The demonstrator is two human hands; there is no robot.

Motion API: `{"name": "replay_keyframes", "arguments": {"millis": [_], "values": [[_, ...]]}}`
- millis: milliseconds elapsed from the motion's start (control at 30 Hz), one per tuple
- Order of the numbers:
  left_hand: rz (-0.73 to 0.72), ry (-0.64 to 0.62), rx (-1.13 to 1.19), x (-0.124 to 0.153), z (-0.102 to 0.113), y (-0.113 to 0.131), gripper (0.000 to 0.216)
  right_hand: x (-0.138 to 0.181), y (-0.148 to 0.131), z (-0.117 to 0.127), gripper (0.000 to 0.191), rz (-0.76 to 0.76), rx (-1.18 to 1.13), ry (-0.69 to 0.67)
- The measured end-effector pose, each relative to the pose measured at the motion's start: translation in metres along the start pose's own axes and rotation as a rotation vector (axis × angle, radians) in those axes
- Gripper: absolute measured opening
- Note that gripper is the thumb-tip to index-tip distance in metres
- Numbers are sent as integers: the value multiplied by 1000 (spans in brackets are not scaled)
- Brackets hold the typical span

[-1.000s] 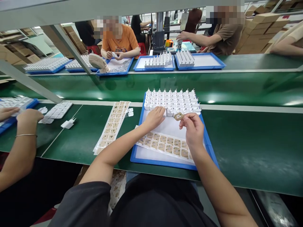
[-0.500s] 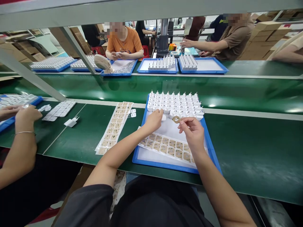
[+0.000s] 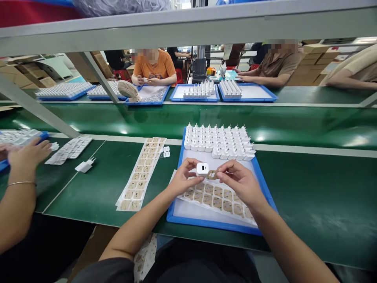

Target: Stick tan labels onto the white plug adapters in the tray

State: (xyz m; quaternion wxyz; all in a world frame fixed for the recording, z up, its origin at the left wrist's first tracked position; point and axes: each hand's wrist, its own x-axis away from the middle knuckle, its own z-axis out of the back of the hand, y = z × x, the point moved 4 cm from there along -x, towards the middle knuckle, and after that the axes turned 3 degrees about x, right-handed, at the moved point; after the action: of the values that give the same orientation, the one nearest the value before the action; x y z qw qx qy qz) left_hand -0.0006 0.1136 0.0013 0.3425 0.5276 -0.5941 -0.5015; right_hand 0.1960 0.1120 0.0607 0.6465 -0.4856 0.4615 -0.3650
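Plainly, the white adapter and tan sticker sit between both hands.

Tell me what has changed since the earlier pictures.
The left hand has come back from the rows toward the person, now holding a white charger. The right hand, still pinching a tan sticker, has moved in beside it. The rows of chargers, sticker sheet and blue tray stayed put.
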Motion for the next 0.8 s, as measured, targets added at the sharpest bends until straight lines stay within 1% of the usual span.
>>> {"name": "replay_keyframes", "arguments": {"millis": [100, 200, 233, 300, 367, 467, 533, 600, 667, 733, 800], "values": [[74, -51, 121, 9, -9, -8, 57, -1, -5, -4, 20, -16, -46, -92], [154, -97, 263, 15, -18, -17, 61, 1, 3, -8, 23, -52, -179, -130], [170, -95, 267, 16, -20, -19, 59, 3, 6, -8, 23, -66, -210, -133], [168, -83, 199, 18, -21, -20, 52, 6, 12, -9, 23, -95, -240, -134], [111, -81, 77, 19, -21, -17, 53, 9, 15, -12, 22, -120, -258, -148], [18, -92, -109, 19, -19, -12, 68, 14, 16, -19, 21, -147, -293, -208], [-6, -84, -219, 19, -16, -11, 77, 16, 15, -24, 22, -166, -309, -243], [-38, -68, -316, 18, -12, -9, 77, 16, 16, -25, 24, -179, -308, -254], [-112, -29, -392, 18, -9, -4, 73, 15, 17, -23, 24, -168, -271, -212], [-222, 26, -470, 20, -7, 6, 61, 13, 18, -16, 24, -136, -200, -114], [-341, 52, -561, 22, -8, 16, 47, 12, 19, -9, 24, -105, -123, -8]]}}
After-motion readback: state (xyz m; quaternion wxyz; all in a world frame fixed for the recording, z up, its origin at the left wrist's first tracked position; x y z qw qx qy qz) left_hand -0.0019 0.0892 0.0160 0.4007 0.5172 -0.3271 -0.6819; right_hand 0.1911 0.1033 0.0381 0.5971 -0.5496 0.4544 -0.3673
